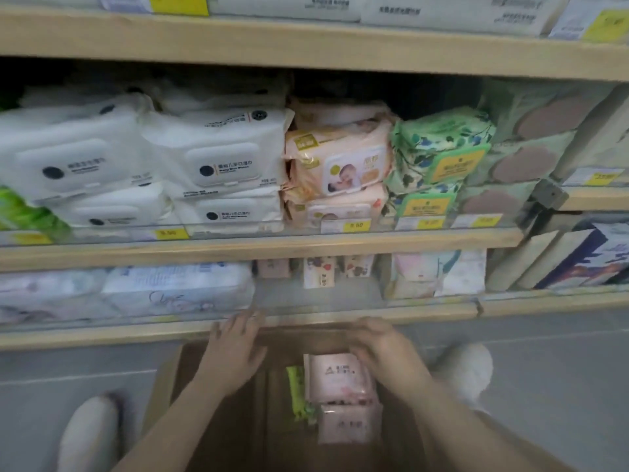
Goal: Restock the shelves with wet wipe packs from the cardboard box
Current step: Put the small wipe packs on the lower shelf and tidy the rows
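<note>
An open cardboard box (224,434) stands on the floor below the shelves. Inside lie pink wet wipe packs (337,379), a second pink one (347,425) nearer me, and a green pack (297,393) on edge beside them. My right hand (377,345) reaches into the box, fingers curled over the far end of the upper pink pack. My left hand (235,349) hovers over the box's left side with fingers spread, holding nothing. The lowest shelf (306,294) has a gap in the middle, with small pink packs (320,270) at its back.
The middle shelf (258,247) is packed with white, peach and green floral wipe packs behind a clear lip with yellow price tags. Large white packs (177,287) fill the lowest shelf's left. My white shoes (88,434) flank the box on grey floor.
</note>
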A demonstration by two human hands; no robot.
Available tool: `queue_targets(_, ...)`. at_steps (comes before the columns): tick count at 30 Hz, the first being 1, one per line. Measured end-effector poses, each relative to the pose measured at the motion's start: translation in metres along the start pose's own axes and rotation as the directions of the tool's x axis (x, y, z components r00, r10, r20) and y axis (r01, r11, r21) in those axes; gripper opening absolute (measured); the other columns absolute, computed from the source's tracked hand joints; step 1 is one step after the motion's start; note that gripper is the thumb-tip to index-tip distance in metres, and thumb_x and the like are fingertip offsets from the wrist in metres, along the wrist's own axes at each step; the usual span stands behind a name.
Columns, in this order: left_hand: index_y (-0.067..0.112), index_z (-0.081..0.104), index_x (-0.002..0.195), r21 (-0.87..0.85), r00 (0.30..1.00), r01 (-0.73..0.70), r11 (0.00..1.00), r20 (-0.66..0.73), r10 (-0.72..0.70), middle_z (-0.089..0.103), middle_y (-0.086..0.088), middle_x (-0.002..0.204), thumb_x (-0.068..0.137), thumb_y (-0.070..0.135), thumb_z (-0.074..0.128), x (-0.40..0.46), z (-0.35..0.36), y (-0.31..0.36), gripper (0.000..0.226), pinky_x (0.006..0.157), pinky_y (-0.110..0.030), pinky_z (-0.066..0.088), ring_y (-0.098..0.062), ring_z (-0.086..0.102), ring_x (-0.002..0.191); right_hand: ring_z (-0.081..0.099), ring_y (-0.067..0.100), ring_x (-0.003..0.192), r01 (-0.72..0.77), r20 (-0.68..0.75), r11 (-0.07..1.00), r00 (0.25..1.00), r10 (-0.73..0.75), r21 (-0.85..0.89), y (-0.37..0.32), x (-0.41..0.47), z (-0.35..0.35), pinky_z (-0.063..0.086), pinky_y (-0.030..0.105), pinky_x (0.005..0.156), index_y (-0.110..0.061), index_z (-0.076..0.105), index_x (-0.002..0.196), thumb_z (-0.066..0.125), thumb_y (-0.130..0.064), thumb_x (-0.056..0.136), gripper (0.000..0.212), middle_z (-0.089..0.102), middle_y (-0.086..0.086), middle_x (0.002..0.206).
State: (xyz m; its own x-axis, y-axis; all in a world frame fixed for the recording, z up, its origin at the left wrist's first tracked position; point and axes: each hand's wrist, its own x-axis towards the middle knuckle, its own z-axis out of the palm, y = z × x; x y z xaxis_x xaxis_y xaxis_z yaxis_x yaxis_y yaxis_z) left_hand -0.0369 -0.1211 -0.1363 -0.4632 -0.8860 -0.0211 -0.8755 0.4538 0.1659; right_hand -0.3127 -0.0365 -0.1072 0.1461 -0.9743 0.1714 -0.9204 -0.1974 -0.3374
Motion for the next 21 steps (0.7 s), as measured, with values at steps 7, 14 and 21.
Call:
queue_targets(7, 0.02, 0.024, 0.148, 0.065, 0.999, -0.032, 0.997, 0.024, 0.03, 0.041, -0.011, 0.143, 0.063, 0.043, 0.075, -0.02, 0.055, -0.008, 0.102, 0.107, -0.059, 0.021, -0.03, 0.031, 0.134, 0.044, 0.011, 0.125, -0.327, 0.287, 0.944, 0.909, 0.303, 0.039, 0.014, -0.033, 0.094, 0.032, 0.021, 0.103, -0.027, 0.053, 0.13, 0.054, -0.032, 0.092, 0.039, 0.048, -0.009, 0.137)
queue_targets(14, 0.02, 0.022, 0.148, 0.045, 0.999, 0.017, 0.999, -0.041, -0.015, 0.029, -0.011, 0.147, 0.064, 0.038, 0.074, -0.014, 0.073, -0.006, 0.1, 0.11, -0.061, 0.007, -0.03, 0.019, 0.139, 0.023, 0.017, 0.139, -0.424, 0.366, 0.891, 0.813, 0.454, -0.164, 0.026, -0.023, 0.127, 0.024, 0.033, 0.114, -0.028, 0.022, 0.148, 0.056, -0.034, 0.09, 0.067, 0.023, -0.006, 0.155)
queue_targets(21, 0.021, 0.017, 0.149, 0.039, 0.999, 0.025, 0.999, -0.021, -0.024, 0.027, -0.011, 0.149, 0.066, 0.038, 0.073, -0.013, 0.073, -0.008, 0.102, 0.111, -0.06, 0.005, -0.029, 0.015, 0.14, 0.04, 0.021, 0.119, -0.382, 0.324, 0.868, 0.817, 0.477, -0.316, 0.014, -0.011, 0.126, 0.035, 0.034, 0.099, -0.022, 0.043, 0.129, 0.071, -0.04, 0.076, 0.063, 0.04, 0.002, 0.126)
